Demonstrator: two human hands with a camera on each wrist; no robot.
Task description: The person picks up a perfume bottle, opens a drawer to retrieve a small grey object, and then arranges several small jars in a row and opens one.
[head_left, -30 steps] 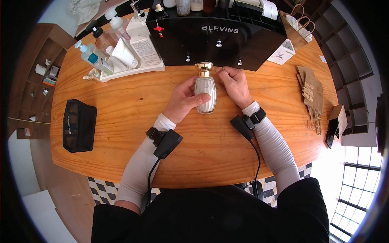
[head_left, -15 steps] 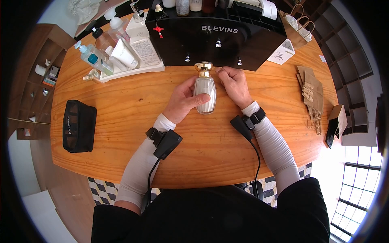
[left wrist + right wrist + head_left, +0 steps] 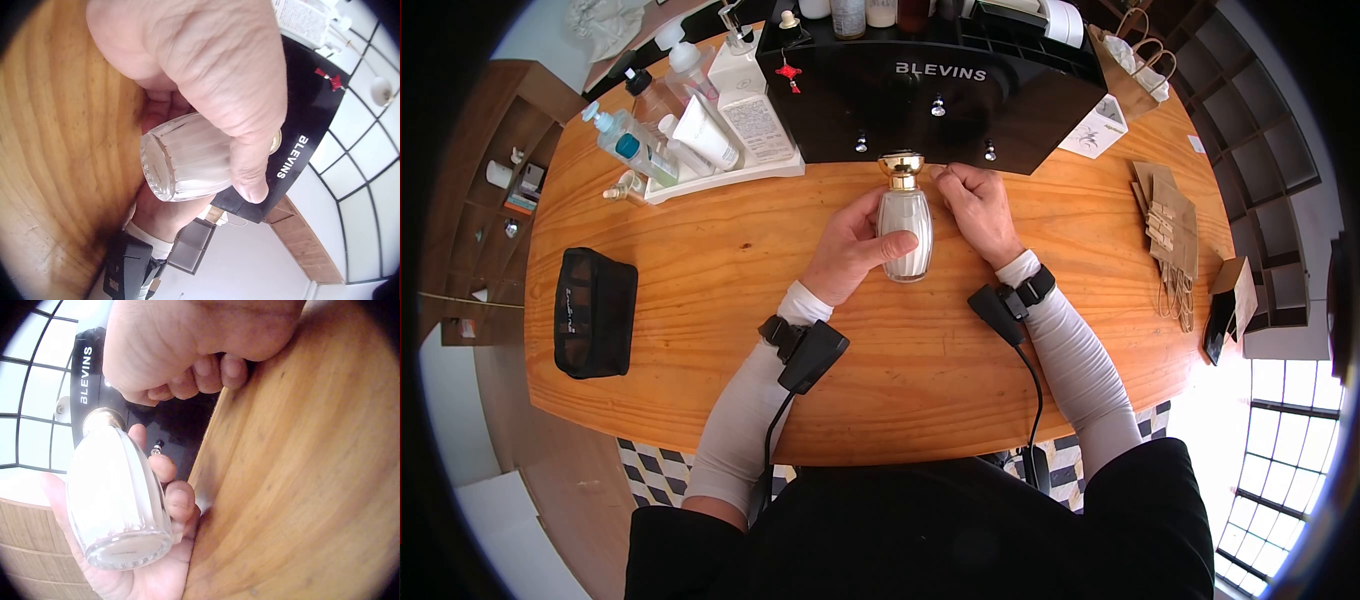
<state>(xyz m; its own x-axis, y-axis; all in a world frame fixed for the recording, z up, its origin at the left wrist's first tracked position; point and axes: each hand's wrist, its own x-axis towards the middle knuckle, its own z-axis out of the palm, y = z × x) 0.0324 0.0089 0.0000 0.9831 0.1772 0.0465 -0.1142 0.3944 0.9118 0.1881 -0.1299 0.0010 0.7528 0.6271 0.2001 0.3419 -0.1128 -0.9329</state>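
Observation:
A ribbed clear glass perfume bottle (image 3: 907,215) with a round gold cap (image 3: 901,168) is upright over the table, whitish inside. My left hand (image 3: 840,252) grips it, the thumb across the front and the fingers behind the glass. In the left wrist view, the flat base of the bottle (image 3: 187,164) shows, tilted in that picture. My right hand (image 3: 982,213) is curled beside the cap, knuckles up, with nothing visible in it. Its fingers are folded into the palm in the right wrist view, and the hand (image 3: 200,350) sits apart from the bottle.
Behind the hands stands a black drawer cabinet (image 3: 830,115) marked BLEVINS, with bottles on top. To its left, a white tray (image 3: 780,170) carries several pump bottles and tubes. A black mesh pouch (image 3: 596,312) lies at left, flat paper bags (image 3: 1170,225) at right.

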